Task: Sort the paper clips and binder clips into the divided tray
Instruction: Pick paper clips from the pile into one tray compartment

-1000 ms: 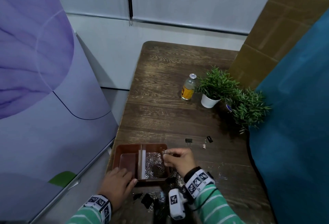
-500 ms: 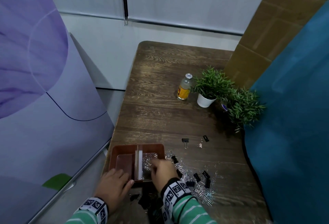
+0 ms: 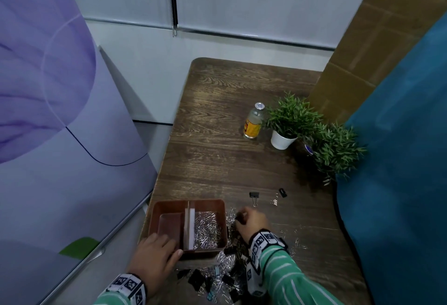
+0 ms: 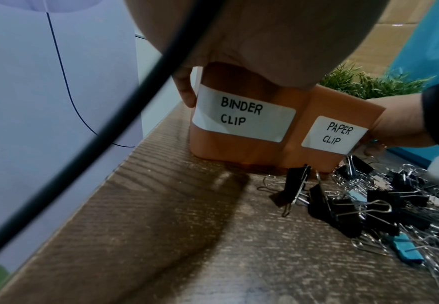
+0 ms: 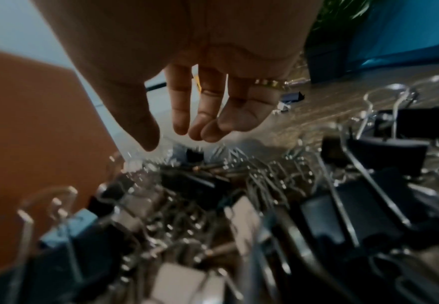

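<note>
A brown divided tray [image 3: 154,215] sits at the table's near left. Its front wall [image 4: 252,152] bears the labels "BINDER CLIP" [image 4: 241,115] on the left and "PAPER CLIP" [image 4: 334,134] on the right. Silver paper clips [image 3: 206,229] fill the right compartment, while the left one looks bare. My left hand [image 3: 167,246] grips the tray's near left corner. Just right of the tray, my right hand [image 3: 242,216] hovers with its fingers [image 5: 179,123] loose and holding nothing. Under it lies a mixed pile of black binder clips and paper clips [image 5: 213,195], which reaches the table's near edge [image 3: 225,273].
Two loose black binder clips [image 3: 254,195] [image 3: 282,192] lie farther back. Beyond them stand a bottle [image 3: 254,120] and two potted plants [image 3: 287,120] [image 3: 336,149]. A teal cloth [image 3: 399,159] borders the table's right side, with cardboard [image 3: 377,50] behind. The tray is close to the table's left edge.
My right hand was over the paper clip compartment half a second ago and has moved right, out to the pile beside the tray. The left hand stays on the tray.
</note>
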`<control>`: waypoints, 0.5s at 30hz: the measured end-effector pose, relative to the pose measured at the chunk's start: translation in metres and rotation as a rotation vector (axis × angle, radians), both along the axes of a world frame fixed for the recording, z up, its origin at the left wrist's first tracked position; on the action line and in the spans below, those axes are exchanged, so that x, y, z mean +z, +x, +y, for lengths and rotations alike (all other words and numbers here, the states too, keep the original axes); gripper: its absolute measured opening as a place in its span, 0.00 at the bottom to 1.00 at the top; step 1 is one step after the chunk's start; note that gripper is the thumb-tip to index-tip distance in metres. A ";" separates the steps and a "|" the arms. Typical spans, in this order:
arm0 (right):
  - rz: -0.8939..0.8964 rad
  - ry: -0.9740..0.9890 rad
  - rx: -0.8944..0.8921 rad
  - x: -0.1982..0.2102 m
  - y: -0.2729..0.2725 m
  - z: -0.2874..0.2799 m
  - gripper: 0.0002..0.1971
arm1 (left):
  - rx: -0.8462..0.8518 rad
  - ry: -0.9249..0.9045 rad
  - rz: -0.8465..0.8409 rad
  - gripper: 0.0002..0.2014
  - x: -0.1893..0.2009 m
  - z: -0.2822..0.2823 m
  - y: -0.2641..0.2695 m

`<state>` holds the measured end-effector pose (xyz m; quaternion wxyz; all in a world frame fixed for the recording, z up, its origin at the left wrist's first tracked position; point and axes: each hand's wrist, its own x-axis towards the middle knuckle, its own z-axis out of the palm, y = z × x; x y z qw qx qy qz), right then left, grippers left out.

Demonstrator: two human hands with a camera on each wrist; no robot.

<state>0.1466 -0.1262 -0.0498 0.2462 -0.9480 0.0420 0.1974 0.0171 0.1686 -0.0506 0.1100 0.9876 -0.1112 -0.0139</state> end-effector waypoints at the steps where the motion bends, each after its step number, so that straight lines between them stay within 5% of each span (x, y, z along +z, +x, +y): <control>1: 0.002 -0.019 0.017 -0.005 0.003 0.000 0.12 | 0.001 0.003 0.001 0.17 0.001 0.000 0.000; 15: -0.174 0.048 -0.435 -0.015 0.036 -0.039 0.05 | -0.007 0.000 0.018 0.15 -0.002 0.001 0.001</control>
